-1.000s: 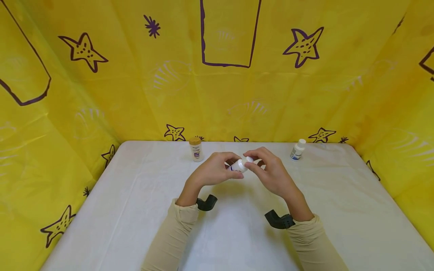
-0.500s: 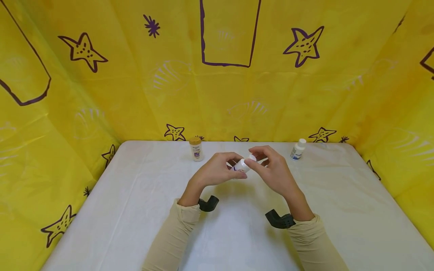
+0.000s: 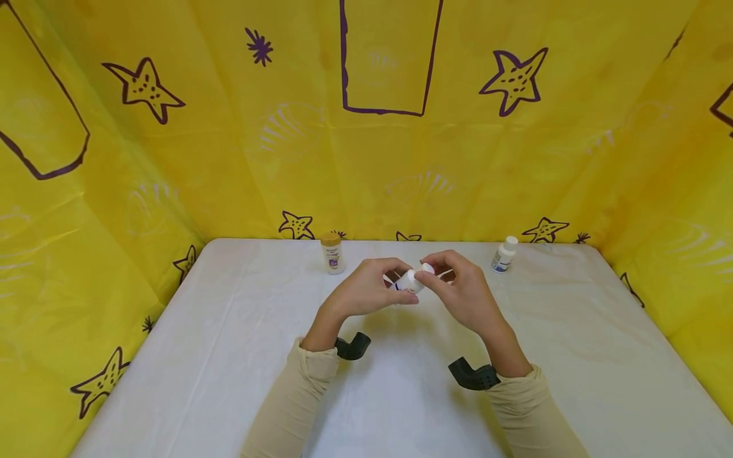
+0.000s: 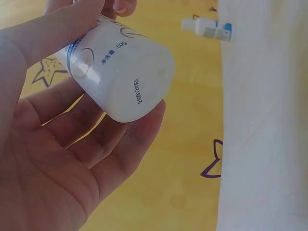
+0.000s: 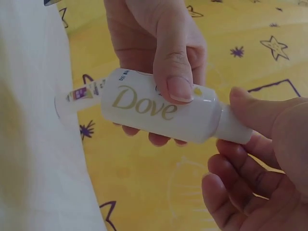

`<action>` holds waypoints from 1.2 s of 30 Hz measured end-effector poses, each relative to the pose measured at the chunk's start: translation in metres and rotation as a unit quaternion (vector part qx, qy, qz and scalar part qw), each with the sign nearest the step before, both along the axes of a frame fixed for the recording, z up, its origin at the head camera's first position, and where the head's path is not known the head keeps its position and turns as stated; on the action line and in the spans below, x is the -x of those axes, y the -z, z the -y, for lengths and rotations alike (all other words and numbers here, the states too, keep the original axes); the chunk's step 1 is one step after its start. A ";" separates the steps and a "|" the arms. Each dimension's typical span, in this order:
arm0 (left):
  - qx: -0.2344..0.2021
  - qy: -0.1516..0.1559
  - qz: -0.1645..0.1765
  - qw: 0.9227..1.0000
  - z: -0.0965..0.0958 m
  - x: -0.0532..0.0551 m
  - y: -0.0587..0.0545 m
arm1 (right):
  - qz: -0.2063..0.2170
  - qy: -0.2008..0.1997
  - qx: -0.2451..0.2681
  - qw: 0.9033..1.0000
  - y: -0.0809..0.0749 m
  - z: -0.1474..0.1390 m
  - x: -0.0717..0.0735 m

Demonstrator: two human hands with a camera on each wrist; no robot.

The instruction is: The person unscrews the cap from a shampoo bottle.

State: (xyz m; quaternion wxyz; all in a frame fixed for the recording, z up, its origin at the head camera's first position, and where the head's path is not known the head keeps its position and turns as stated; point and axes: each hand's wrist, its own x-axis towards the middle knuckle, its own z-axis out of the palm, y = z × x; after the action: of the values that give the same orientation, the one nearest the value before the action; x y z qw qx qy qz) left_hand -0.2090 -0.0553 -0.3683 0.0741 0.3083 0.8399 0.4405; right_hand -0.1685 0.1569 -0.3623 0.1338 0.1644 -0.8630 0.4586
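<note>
A small white Dove bottle (image 5: 144, 107) is held tilted above the table, its base toward the left and its white cap (image 5: 234, 127) toward the right. My left hand (image 3: 366, 287) grips the body, thumb on one side and fingers on the other. On the cap, my right hand (image 3: 460, 291) pinches with thumb and index finger; its other fingers are loosely curled below in the right wrist view. The cap sits at the bottle's neck. The left wrist view shows the rounded base, with printed text; the cap is hidden there.
At the table's back stand a bottle with a golden-yellow cap (image 3: 332, 254), left of the hands, and a white-capped bottle with a blue label (image 3: 504, 256), on the right. A white cloth covers the table (image 3: 240, 331). Yellow patterned curtains (image 3: 378, 159) enclose the back and sides.
Both hands and the Dove bottle have shifted slightly right. My right thumb and fingers have changed position on the cap. The two standing bottles stay in place.
</note>
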 end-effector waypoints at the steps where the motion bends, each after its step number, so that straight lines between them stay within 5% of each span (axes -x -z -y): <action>1: -0.001 0.000 0.000 1.000 0.000 0.000 0.000 | -0.004 -0.002 0.000 1.000 0.000 0.000 0.000; 9: 0.000 -0.006 0.003 1.000 0.001 0.000 -0.002 | -0.052 -0.047 -0.014 0.997 0.000 -0.002 -0.002; 18: -0.003 -0.004 0.014 1.000 0.001 0.000 0.000 | -0.046 -0.079 -0.018 0.996 -0.001 -0.006 -0.002; 30: -0.004 0.013 0.028 1.000 0.000 0.000 0.005 | 0.063 0.013 -0.020 0.998 -0.003 -0.010 -0.002; 36: 0.001 0.014 0.017 1.000 0.000 0.000 0.003 | 0.052 0.005 -0.024 0.998 -0.002 -0.009 -0.002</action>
State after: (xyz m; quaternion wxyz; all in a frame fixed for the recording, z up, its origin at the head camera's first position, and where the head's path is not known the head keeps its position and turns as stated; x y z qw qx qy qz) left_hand -0.2092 -0.0550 -0.3717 0.0949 0.3123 0.8344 0.4440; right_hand -0.1664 0.1659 -0.3606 0.0867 0.1390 -0.8805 0.4448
